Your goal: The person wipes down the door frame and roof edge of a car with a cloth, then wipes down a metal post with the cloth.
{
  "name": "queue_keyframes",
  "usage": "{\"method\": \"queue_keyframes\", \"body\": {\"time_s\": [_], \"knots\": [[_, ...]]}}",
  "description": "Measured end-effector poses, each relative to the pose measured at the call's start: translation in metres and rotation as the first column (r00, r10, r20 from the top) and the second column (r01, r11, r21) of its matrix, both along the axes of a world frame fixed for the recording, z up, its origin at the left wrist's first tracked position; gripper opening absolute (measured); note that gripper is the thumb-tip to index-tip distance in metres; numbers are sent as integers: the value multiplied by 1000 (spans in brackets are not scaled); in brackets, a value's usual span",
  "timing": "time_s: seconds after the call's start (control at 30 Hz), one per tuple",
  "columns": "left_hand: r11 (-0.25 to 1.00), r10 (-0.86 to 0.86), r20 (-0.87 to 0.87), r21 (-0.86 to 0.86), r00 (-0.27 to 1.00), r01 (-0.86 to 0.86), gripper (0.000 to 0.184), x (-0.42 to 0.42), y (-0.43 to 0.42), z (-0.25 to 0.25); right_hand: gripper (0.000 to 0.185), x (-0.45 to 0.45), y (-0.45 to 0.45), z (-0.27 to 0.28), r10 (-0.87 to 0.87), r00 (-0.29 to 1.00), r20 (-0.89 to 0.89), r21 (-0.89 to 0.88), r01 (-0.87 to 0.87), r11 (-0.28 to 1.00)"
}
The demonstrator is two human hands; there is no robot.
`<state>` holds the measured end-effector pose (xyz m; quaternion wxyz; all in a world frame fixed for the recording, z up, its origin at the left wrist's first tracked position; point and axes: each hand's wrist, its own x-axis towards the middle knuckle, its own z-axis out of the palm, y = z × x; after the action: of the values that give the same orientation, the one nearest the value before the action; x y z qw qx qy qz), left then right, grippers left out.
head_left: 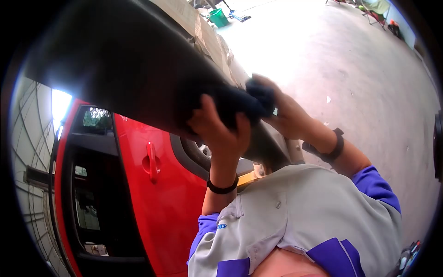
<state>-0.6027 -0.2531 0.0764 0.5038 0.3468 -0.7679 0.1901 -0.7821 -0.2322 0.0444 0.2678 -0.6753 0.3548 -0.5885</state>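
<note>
A long, dark, glossy panel (pixel 124 55) slants across the upper left of the view. A dark blue cloth (pixel 235 101) is bunched over its edge. My left hand (pixel 219 127) grips this cloth from the near side, with fingers and thumb curled around it, against the panel. At the panel's edge, my right hand (pixel 284 108) is closed on the other end of the dark bundle. Motion blur and shadow hide where the cloth meets the panel and whether it is one piece or two.
A red car (pixel 157 203) with a red door handle (pixel 151 161) stands close on the left. Brown paper (pixel 203 34) runs along the panel's far edge. A green bucket (pixel 218 17) is on the pale floor (pixel 364 92). Folding chairs (pixel 376 11) stand at the far right.
</note>
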Motion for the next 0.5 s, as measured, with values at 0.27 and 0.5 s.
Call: {"method": "queue_keyframes", "body": {"time_s": [0.27, 0.5], "knots": [[954, 278, 379, -3, 883, -299, 85, -3, -13, -33, 58, 17, -11, -35, -148, 987, -60, -50, 145, 988], [973, 230, 543, -158, 808, -171, 55, -19, -8, -96, 48, -1, -18, -98, 77, 997, -30, 390, -59, 919]]}}
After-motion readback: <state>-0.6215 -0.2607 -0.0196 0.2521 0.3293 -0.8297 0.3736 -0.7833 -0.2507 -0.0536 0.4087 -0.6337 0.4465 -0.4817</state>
